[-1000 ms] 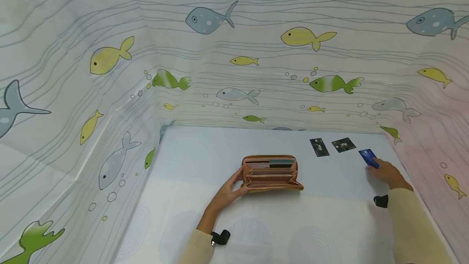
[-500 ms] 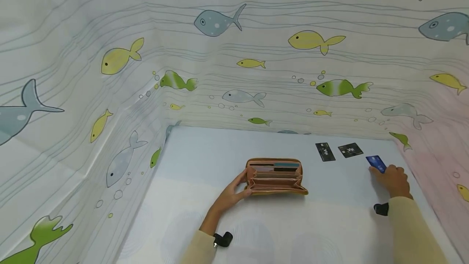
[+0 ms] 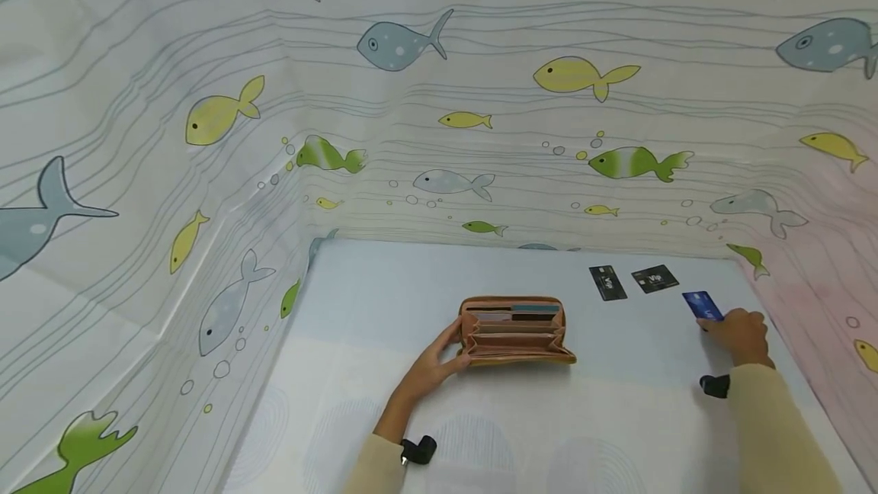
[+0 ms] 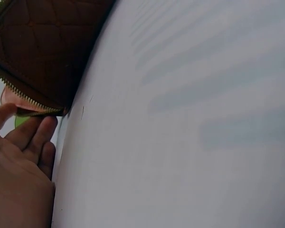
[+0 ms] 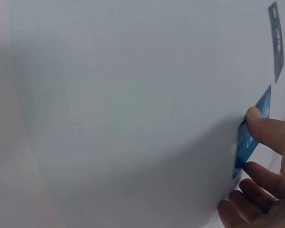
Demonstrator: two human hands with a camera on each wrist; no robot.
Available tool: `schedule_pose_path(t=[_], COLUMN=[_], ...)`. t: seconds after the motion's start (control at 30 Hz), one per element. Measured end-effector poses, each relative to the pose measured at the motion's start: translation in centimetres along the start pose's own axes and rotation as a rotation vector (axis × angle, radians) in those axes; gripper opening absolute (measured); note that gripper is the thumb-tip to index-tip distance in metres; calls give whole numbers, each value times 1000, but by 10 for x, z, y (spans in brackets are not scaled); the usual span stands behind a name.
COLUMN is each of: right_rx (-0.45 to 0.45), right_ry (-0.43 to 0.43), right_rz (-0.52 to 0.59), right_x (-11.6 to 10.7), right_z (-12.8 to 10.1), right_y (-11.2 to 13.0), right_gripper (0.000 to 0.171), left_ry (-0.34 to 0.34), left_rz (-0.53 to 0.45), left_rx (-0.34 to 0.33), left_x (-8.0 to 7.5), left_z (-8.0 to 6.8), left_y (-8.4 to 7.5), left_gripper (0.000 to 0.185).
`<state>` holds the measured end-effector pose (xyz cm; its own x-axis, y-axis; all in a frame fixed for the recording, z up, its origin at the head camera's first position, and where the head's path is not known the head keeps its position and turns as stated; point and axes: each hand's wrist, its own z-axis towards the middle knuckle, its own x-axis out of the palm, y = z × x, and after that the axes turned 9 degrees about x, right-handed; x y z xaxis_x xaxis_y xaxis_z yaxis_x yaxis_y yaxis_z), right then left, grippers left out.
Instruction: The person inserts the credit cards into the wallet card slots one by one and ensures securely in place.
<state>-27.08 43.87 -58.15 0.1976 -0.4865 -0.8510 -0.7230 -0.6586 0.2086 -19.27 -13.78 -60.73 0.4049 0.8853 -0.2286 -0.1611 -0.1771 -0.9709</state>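
An open brown zip-around wallet stands on the table, its pink-lined pockets facing the head camera and several cards in the upper slots. My left hand grips its left end, thumb at the lower front corner; the left wrist view shows the quilted outside and gold zip teeth beside the fingers. At the table's far right, my right hand pinches a blue card by its edges between thumb and index finger. In the right wrist view the blue card lies against or just over the tabletop; I cannot tell which.
Two black cards marked "Vip", one nearer the wallet and one nearer the blue card, lie at the back right of the white table. Fish-patterned cloth walls enclose the back and sides.
My right hand has shifted its hold on the blue card, the thumb now at its near-left edge and more of the card showing. The left hand and wallet stay put; the head view shifted slightly.
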Motion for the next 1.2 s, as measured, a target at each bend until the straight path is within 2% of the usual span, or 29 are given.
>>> schedule_pose_path(t=[0.23,0.4,0.6,0.73,0.77,0.87,1.03,1.2], right_rx=[-6,-9,-90,-176,-196,-247,-247,-283], right_ry=[11,-17,-61,-159,-180,-231,-245,-300], right_rz=[32,93,56,38,46,70,116,148], right_x=[-3,-2,0,2,3,3,6,9], right_z=[5,2,-8,-13,-14,-15,-18,-24], right_y=[-3,-3,3,4,4,5,6,5], right_gripper=[86,87,75,58,53,43,37,32], left_ry=[0,4,18,30,25,18,4,8], left_rz=[-23,-19,-26,-36,-30,-22,-9,-13], left_rx=[-5,-21,-6,1,8,0,-8,-7], left_x=[1,2,0,0,1,0,-1,-2], left_z=[0,0,0,1,1,0,2,4], left_y=[0,0,-3,-3,3,2,2,0], left_gripper=[77,76,77,76,76,76,76,76])
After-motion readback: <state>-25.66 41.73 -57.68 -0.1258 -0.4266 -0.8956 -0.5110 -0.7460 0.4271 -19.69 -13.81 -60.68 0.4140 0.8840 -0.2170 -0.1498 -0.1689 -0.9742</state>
